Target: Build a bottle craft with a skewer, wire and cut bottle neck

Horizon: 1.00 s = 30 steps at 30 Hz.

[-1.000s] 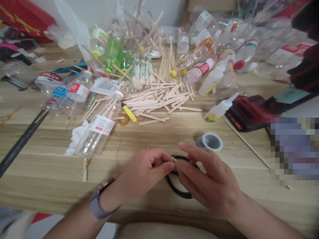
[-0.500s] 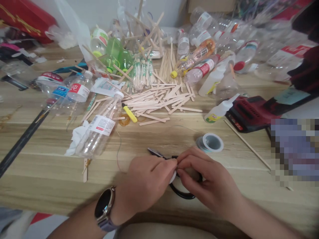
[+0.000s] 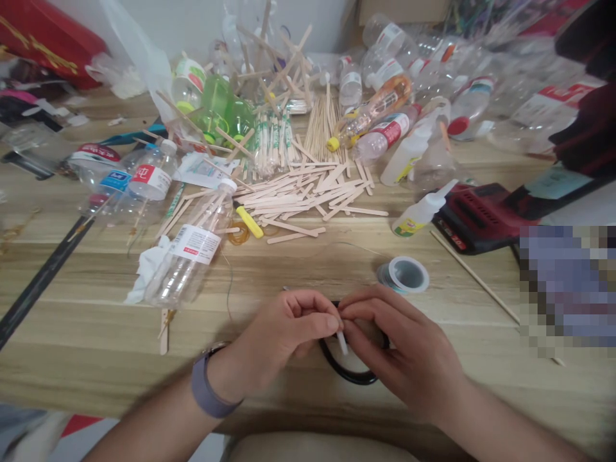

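Observation:
My left hand (image 3: 289,327) pinches a small white round piece (image 3: 342,342), seen nearly edge-on; its kind is unclear. The fingertips of my right hand (image 3: 402,337) close on the upper edge of the same piece, touching the left thumb. Whatever lies between the fingertips is hidden. Beneath both hands rest scissors (image 3: 356,378) with black handles, mostly covered. A spool of thin wire or thread (image 3: 408,274) lies beyond my right hand. From near the left hand a fine strand (image 3: 230,282) runs back toward a clear plastic bottle (image 3: 185,263).
Loose craft sticks (image 3: 308,192) are heaped mid-table, with a yellow-handled tool (image 3: 250,221) in front. Glue bottles (image 3: 418,215) and a red-black power tool (image 3: 474,215) stand right. A thin wooden stick (image 3: 486,289) lies nearby. Plastic bottles (image 3: 385,131) crowd the back.
My left wrist has rolled, turning the watch face away and bringing the thumb up. The white piece has tilted edge-on. My right hand stays almost where it was.

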Available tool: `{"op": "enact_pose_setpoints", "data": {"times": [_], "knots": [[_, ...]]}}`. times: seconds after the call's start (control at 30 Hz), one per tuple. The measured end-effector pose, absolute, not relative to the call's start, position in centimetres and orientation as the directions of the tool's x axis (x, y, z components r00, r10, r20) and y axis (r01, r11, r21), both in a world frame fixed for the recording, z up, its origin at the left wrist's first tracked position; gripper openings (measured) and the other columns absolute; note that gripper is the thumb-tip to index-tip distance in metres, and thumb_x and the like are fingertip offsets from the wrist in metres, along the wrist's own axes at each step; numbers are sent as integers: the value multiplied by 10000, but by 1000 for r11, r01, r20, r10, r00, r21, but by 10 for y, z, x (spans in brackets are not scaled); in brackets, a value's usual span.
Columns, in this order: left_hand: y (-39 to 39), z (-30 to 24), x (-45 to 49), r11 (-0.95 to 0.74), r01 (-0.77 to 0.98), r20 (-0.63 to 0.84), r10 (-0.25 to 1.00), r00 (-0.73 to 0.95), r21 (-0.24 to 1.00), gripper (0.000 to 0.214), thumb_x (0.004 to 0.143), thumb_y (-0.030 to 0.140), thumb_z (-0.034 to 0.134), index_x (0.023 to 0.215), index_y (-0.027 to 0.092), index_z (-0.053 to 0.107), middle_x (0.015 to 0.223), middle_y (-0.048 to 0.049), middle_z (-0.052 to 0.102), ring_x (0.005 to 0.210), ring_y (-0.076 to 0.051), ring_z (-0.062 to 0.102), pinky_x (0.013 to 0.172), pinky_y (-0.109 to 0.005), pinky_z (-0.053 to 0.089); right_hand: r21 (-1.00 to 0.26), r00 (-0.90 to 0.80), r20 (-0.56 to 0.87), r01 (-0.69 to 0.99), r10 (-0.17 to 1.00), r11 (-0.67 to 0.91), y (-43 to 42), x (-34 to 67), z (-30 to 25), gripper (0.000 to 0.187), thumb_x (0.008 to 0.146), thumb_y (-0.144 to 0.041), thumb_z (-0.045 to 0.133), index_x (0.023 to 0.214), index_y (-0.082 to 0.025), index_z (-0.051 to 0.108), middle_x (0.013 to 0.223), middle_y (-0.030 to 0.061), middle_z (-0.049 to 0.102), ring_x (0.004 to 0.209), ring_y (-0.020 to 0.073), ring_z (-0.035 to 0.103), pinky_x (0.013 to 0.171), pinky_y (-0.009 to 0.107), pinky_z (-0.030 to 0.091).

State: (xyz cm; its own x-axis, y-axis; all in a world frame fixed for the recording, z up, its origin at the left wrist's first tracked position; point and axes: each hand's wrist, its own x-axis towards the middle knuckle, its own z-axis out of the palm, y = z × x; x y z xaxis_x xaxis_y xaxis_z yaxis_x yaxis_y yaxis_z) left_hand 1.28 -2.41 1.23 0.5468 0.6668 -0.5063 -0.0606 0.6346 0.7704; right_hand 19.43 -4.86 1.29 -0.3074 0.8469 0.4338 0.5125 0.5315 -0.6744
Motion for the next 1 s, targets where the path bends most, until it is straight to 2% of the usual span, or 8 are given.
{"op": "enact_pose_setpoints", "data": {"times": [0.13,0.27,0.37,0.53,0.7,0.83,0.9,1.0], "knots": [[-24,13,14,670,-115,-520,662,540,733,228,729,367,714,694,175,596,466,94,366,422,-45,221,416,-221,124,-636,-271,488,541,830,550,-50,195,13,110,893,-120,581,934,-221,587,859,21,686,793,144,671,699,249,543],[-24,15,15,665,-113,-533,677,507,738,264,717,387,725,678,174,574,482,87,391,433,-46,234,424,-232,114,-617,-302,493,540,816,572,-50,194,16,106,899,-133,552,944,-211,606,876,34,686,799,145,667,700,261,543],[-25,15,17,640,-121,-520,707,480,759,269,702,374,733,654,171,563,485,89,383,444,-44,236,433,-240,112,-578,-313,512,563,800,590,-50,194,15,57,897,-193,606,953,-196,609,878,44,688,807,159,658,718,289,536],[-26,16,18,618,-111,-506,722,471,778,243,718,356,716,661,168,573,494,89,392,450,-45,248,447,-239,145,-546,-305,536,586,787,599,-51,194,10,48,914,-170,621,958,-182,607,873,48,687,794,159,633,738,309,501],[-25,18,20,584,-147,-471,757,454,798,258,716,347,735,632,171,566,493,89,391,481,-52,290,494,-222,237,-541,-306,552,576,776,612,-52,194,10,106,907,-125,611,993,-183,586,880,53,683,791,168,623,750,323,487],[-26,18,21,578,-136,-466,757,458,805,278,700,367,767,634,168,585,503,85,418,480,-51,289,491,-220,242,-598,-309,514,540,800,592,-52,196,14,117,922,-94,559,944,-209,572,882,28,655,810,143,622,744,280,491],[-26,18,19,577,-131,-474,762,442,806,278,710,371,764,645,164,591,501,85,423,461,-45,262,466,-220,211,-664,-301,460,509,836,548,-52,198,15,126,926,-101,533,912,-226,550,883,10,635,819,130,615,731,251,489],[-26,19,16,556,-171,-471,802,368,813,296,745,404,739,667,171,575,453,101,351,430,-44,222,429,-217,153,-801,-260,363,404,895,442,-50,202,17,149,939,-116,502,867,-245,519,889,-13,600,824,112,587,725,211,478]]}}
